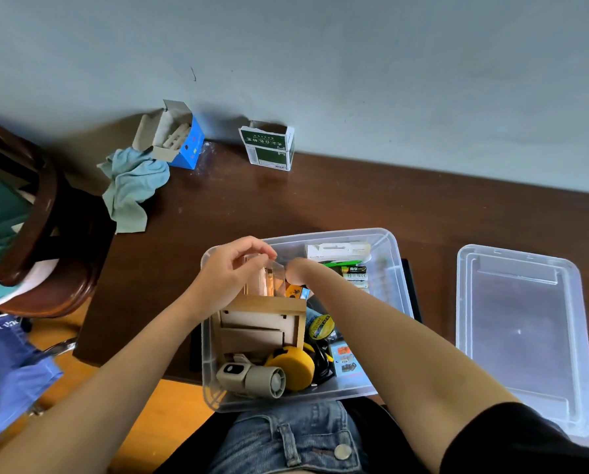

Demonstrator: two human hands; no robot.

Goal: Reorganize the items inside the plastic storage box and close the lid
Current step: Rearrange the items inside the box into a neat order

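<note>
A clear plastic storage box sits at the near edge of a dark wooden table. It holds a wooden laser-cut frame, a yellow round object, a grey fan-like gadget, a roll of tape and battery packs. My left hand pinches the top of a small clear packet held upright over the box's far left part. My right hand reaches to the packet's right side; its fingers are mostly hidden behind it. The box's clear lid lies flat on the table to the right.
An open blue carton, a crumpled light-blue cloth and a green-and-white carton stand near the wall at the back. A dark wooden chair is at the left, with blue fabric below it.
</note>
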